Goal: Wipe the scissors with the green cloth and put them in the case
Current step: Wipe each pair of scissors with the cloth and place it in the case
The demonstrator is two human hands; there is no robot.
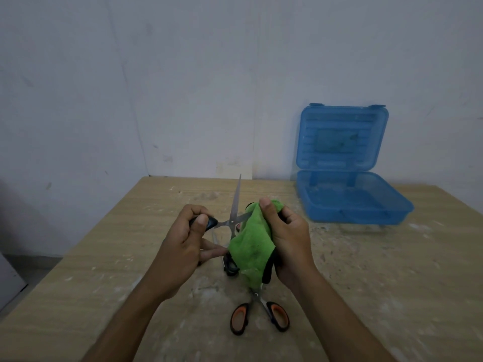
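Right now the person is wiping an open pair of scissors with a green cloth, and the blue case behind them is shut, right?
Not quite: the head view shows the blue case open, its lid upright. The rest holds: the right hand wipes the scissors with the green cloth.

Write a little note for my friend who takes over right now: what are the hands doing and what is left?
Left hand grips a dark handle of the open scissors, one blade pointing up.
Right hand pinches the green cloth around the other blade: wiping under way.
Orange-handled scissors lie on the table near you, partly under the cloth. Something dark lies beneath the cloth too; unclear what.
Blue case stands open, far right; no scissors visible inside.
Left: finish wiping, wipe any others, put them in the case.
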